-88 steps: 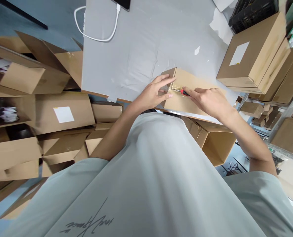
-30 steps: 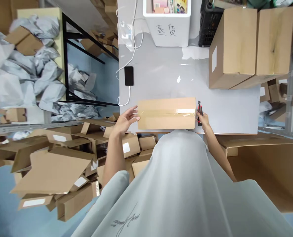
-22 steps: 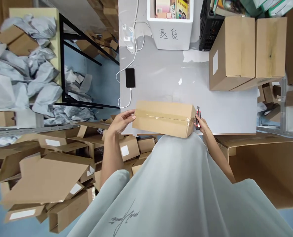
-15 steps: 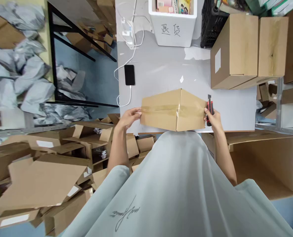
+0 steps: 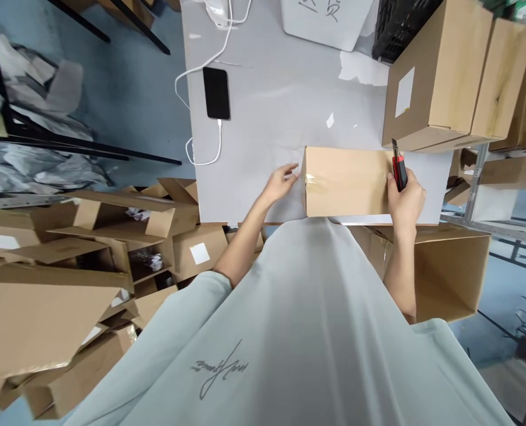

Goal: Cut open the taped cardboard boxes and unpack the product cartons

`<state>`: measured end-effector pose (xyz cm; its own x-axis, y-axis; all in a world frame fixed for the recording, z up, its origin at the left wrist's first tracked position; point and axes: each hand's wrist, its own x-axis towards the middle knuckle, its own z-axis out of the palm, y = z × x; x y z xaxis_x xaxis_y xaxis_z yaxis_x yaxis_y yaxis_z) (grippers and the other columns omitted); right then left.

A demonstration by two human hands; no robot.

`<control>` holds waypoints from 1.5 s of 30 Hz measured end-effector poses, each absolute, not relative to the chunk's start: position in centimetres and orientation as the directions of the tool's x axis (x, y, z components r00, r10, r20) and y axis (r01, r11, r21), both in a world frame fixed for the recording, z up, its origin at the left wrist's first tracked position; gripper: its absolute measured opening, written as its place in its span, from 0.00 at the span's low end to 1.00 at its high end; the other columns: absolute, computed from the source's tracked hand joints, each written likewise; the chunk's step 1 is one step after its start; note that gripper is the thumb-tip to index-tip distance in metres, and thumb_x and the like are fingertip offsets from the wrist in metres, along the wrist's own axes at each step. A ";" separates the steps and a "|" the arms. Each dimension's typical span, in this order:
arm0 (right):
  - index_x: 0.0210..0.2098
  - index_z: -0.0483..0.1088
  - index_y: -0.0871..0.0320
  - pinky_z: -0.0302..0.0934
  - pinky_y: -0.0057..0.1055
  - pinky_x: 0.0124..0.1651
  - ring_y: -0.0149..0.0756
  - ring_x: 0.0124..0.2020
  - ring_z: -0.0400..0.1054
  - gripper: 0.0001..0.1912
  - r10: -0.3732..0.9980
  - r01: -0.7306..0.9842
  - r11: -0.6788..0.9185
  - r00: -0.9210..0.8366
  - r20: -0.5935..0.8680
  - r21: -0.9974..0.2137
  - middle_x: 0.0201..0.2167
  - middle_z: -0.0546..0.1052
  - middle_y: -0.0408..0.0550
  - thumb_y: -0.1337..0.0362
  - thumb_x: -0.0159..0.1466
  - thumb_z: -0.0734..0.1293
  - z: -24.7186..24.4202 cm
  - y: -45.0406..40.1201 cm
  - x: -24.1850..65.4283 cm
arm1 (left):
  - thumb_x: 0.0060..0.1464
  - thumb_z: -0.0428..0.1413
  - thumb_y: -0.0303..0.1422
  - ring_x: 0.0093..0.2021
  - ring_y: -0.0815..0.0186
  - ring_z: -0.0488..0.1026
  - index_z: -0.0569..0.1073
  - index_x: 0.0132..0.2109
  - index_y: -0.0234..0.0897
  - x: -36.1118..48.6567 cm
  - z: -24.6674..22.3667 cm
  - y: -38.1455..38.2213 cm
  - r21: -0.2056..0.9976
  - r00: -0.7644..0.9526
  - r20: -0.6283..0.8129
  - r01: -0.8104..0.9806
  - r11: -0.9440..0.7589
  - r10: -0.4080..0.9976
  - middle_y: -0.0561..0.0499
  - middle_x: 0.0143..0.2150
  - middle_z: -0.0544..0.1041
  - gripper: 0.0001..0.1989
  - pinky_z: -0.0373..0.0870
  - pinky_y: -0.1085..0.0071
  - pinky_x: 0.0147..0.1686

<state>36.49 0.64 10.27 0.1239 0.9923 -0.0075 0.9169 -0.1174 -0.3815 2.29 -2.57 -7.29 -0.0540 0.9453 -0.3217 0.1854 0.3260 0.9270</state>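
Note:
A closed cardboard box (image 5: pixel 347 182) lies at the table's front edge, right before my body. Clear tape shows at its left end. My left hand (image 5: pixel 282 181) is just left of that end with its fingers apart, holding nothing; a small gap seems to separate it from the box. At the box's right end, my right hand (image 5: pixel 407 198) grips a red and black utility knife (image 5: pixel 398 170), its blade pointing away from me. The thumb of this hand rests against the box.
The grey table (image 5: pixel 271 94) bears a black phone (image 5: pixel 216 93) on a white cable. Two large cartons (image 5: pixel 458 77) stand at the back right beside a black crate (image 5: pixel 398 29) and a white foam bin (image 5: pixel 329 21). Opened cartons (image 5: pixel 45 313) pile up at left; an open carton (image 5: pixel 449 275) stands at right.
The box has turned, so its taped seam has swung from facing me to the left end. My left hand has come off it and moved right. The view has shifted too.

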 end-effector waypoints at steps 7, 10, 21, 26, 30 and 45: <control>0.71 0.73 0.56 0.69 0.62 0.71 0.60 0.70 0.74 0.30 0.983 0.923 0.018 0.054 0.175 -0.384 0.66 0.78 0.66 0.46 0.78 0.64 10.6 -0.8 36.2 | 0.66 0.69 0.45 0.57 0.56 0.86 0.85 0.58 0.43 1.1 4.1 -0.8 0.978 -0.057 -0.017 0.206 0.028 0.998 0.44 0.62 0.86 0.18 0.86 0.60 0.57; 0.79 0.65 0.54 0.77 0.59 0.63 0.57 0.64 0.79 0.36 0.990 0.893 0.025 0.041 0.137 -0.449 0.66 0.79 0.64 0.42 0.81 0.59 12.5 -3.4 34.6 | 0.62 0.72 0.38 0.50 0.58 0.87 0.84 0.55 0.43 1.1 5.4 -0.2 0.978 -0.004 -0.052 0.203 0.052 0.999 0.46 0.58 0.87 0.15 0.88 0.61 0.52; 0.78 0.72 0.44 0.86 0.45 0.49 0.50 0.51 0.88 0.30 0.940 0.720 -0.053 -0.197 -0.277 -0.692 0.72 0.81 0.48 0.47 0.80 0.66 15.5 -9.2 26.0 | 0.58 0.74 0.30 0.57 0.56 0.85 0.84 0.54 0.45 1.4 4.8 0.5 0.990 0.064 -0.016 0.141 0.007 0.998 0.48 0.58 0.86 0.17 0.88 0.55 0.61; 0.78 0.72 0.42 0.87 0.46 0.49 0.47 0.46 0.88 0.30 0.936 0.745 -0.073 -0.178 -0.304 -0.663 0.74 0.79 0.44 0.47 0.81 0.66 15.5 -9.2 25.3 | 0.60 0.73 0.29 0.59 0.54 0.85 0.83 0.55 0.45 1.3 3.8 0.5 0.998 0.074 -0.028 0.060 0.023 0.997 0.47 0.59 0.84 0.18 0.89 0.55 0.61; 0.79 0.70 0.42 0.87 0.44 0.45 0.42 0.39 0.87 0.31 0.929 0.759 -0.093 -0.167 -0.331 -0.645 0.74 0.79 0.45 0.45 0.81 0.65 15.6 -9.3 24.7 | 0.60 0.73 0.30 0.60 0.54 0.84 0.82 0.56 0.45 1.4 3.5 0.2 0.999 0.069 -0.017 0.032 0.015 0.997 0.47 0.60 0.84 0.18 0.89 0.56 0.60; 0.80 0.70 0.46 0.82 0.45 0.54 0.53 0.54 0.88 0.30 0.919 0.868 -0.080 -0.126 -0.372 -0.491 0.63 0.87 0.49 0.55 0.82 0.63 18.6 -9.7 21.2 | 0.59 0.74 0.38 0.60 0.50 0.84 0.85 0.56 0.49 1.2 3.3 0.1 0.999 0.074 -0.020 0.049 0.017 0.997 0.49 0.60 0.84 0.18 0.87 0.50 0.65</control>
